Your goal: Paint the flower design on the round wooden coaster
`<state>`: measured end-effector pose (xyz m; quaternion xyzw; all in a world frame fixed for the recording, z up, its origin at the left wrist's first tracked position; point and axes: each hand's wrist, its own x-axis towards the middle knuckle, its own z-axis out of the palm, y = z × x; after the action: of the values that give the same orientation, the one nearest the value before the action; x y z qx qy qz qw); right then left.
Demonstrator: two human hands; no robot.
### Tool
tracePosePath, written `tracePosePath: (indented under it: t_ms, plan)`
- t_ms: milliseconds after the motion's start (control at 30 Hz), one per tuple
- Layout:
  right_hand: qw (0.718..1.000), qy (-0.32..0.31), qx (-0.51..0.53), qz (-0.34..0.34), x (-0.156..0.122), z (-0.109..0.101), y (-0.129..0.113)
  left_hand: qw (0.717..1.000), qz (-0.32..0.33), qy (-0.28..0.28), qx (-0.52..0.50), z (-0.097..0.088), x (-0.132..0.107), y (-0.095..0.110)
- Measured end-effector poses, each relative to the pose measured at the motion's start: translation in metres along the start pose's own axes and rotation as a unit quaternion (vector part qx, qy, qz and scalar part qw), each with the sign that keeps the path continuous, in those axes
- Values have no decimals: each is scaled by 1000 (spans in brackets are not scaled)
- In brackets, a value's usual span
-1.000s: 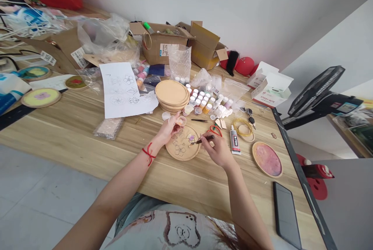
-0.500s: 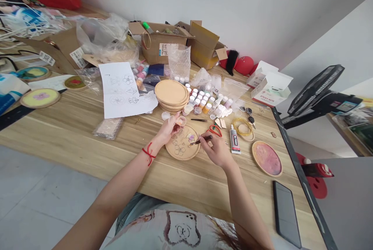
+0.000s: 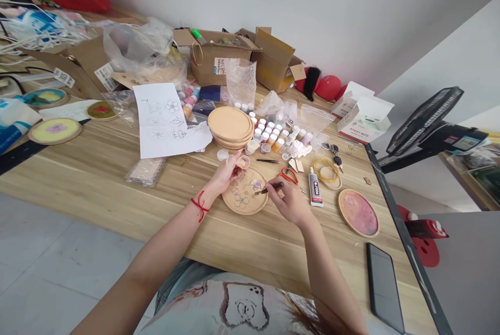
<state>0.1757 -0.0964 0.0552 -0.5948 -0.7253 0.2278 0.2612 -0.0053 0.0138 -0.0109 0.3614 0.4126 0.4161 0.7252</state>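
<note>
A round wooden disc (image 3: 235,200) lies on the table in front of me, with flower outlines drawn on it and one flower painted purple (image 3: 257,184). My left hand (image 3: 227,171) hovers over the disc's upper edge, pinching a small translucent paint cup (image 3: 242,162) between fingers and thumb. My right hand (image 3: 291,201) is shut on a thin dark paintbrush (image 3: 274,187), whose tip reaches the purple flower. Both hands are close together above the disc.
Behind the hands stand a stack of bare wooden discs (image 3: 230,124), rows of small paint bottles (image 3: 269,137) and a printed flower sheet (image 3: 167,121). Tweezers (image 3: 267,161), red-handled scissors (image 3: 289,175), a glue tube (image 3: 315,187), a painted disc (image 3: 358,213) and a phone (image 3: 385,288) lie nearby.
My right hand has shifted slightly, with the brush tip staying near the purple flower. My left hand and the cup have barely moved.
</note>
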Motion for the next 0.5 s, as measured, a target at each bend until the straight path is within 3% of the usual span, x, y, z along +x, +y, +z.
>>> tracePosePath:
  t_ms: [500]
  plan:
    - [1000, 6, 15, 4, -1, 0, -1, 1000, -5, -5, -28, -1, -1, 0]
